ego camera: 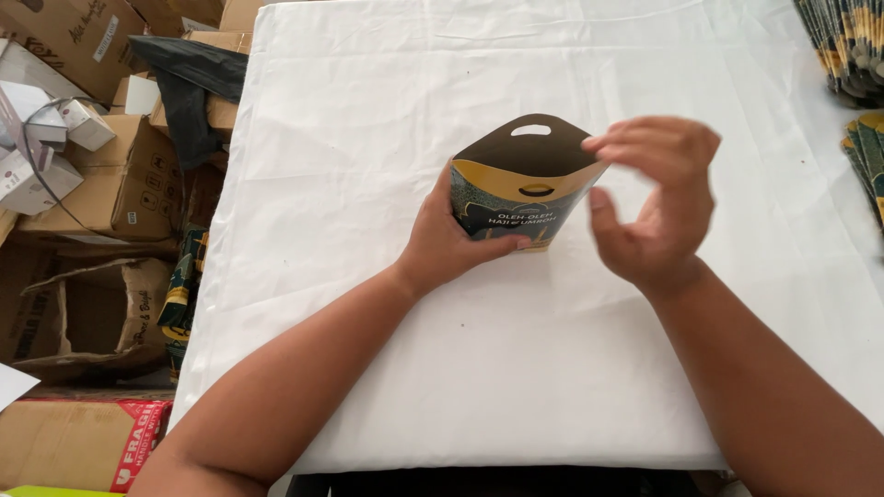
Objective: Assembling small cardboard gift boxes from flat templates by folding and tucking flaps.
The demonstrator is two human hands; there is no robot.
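Head view: my left hand [451, 241] grips the small dark paper carton [516, 189] by its lower left corner, thumb across the printed front, fingers behind. The carton stands upright, mouth up, with the tall back flap and its handle slot on the side away from me; long axis runs left to right between my hands. My right hand [656, 201] holds nothing: fingers loosely curled, half open, fingertips at the flap's right edge, contact unclear because of blur. So the left hand is on the carton, and the right hand sits just beside it to the right and slightly higher. The carton rests on the white cloth [368, 110] directly ahead of both wrists. Stacks of flat printed cartons [852, 46] lie well off beyond my right hand, brown boxes [110, 175] beyond my left.
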